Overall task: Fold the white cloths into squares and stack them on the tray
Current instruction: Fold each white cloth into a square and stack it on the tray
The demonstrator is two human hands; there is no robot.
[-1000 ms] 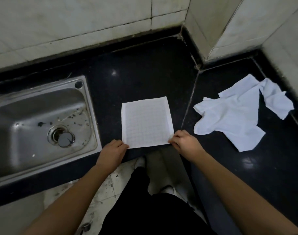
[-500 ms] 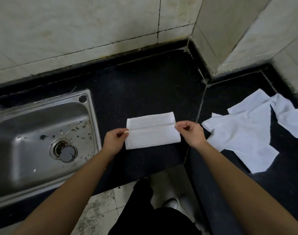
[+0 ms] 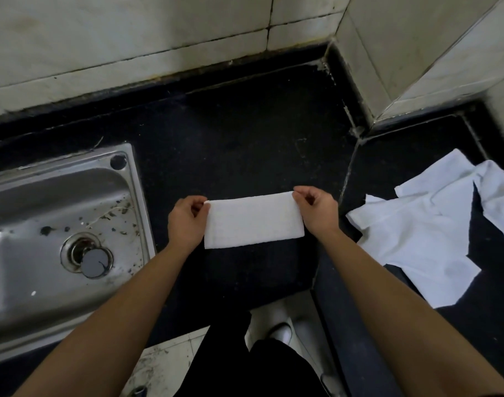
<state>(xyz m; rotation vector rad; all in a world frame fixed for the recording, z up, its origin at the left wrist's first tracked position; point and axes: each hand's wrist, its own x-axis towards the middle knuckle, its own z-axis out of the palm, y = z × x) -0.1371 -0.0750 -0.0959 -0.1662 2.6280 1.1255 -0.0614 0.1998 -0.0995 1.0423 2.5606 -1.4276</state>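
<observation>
Half-folded cloth point(image 3: 253, 220) is pinched at far corners by left hand point(image 3: 186, 222) and right hand point(image 3: 316, 212). Edges should be aligned flush and crease pressed before cross-folding.

bare forearms point(image 3: 116, 310) – black trousers point(image 3: 245, 373), white shoe point(image 3: 280, 333)

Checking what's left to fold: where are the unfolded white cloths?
In the head view the unfolded cloths lie crumpled on the black counter at the right, just past the right hand.
</observation>
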